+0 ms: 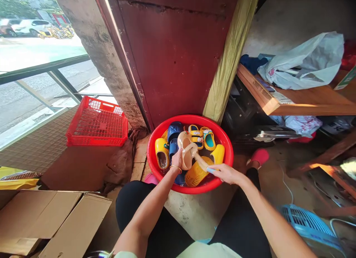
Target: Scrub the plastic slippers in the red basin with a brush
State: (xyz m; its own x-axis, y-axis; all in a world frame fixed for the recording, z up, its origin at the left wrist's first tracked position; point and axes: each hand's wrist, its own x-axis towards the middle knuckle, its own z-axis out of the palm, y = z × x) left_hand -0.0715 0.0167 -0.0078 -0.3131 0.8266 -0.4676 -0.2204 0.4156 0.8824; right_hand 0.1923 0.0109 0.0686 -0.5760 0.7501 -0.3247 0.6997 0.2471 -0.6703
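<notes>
My left hand (177, 160) grips a beige clog (184, 140) by its side, over a red plastic tub (231, 152). In my right hand (227, 173) is a pale brush (202, 163) with a light blue handle end. The brush's head lies at the clog's opening and is blurred, so its bristles cannot be made out. Around the clog in the tub are a yellow clog (160, 148), a navy slipper (174, 128), a yellow-and-navy sandal (195, 131), a yellow clog with teal lining (209, 140) and a yellow sole (194, 175).
A red crate (97, 137) stands to the left, with cardboard boxes (50, 217) nearer me. Behind the tub is a dark red door (178, 57). At right are a wooden shelf (306, 105) with a plastic bag (308, 63) and a blue fan (308, 228).
</notes>
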